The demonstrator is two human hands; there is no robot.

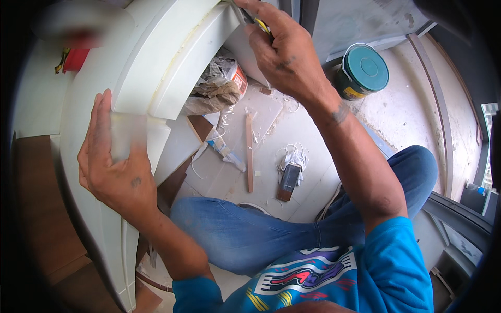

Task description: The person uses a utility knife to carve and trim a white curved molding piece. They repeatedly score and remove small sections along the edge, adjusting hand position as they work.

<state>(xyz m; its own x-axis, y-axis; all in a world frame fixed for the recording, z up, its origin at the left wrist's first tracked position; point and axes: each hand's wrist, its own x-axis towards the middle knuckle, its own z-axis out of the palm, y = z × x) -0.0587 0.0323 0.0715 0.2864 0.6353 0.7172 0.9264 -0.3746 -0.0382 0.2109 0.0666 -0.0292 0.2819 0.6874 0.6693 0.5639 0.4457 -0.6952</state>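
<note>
A curved white panel with raised bands and a yellowish line of filler or glue along its seam rises on my left. My left hand lies against it with fingers stretched out and thumb apart; a blurred patch covers the space between them. At the panel's upper end, my right hand is closed round a slim cutter knife with yellow on its handle. Fingers and the picture's top edge hide most of the knife and the spot it meets.
A green-lidded bucket stands at the right. On the floor lie a wooden strip, a dark block beside white cloth, a blue-white tube and crumpled paper. My crossed legs fill the near side.
</note>
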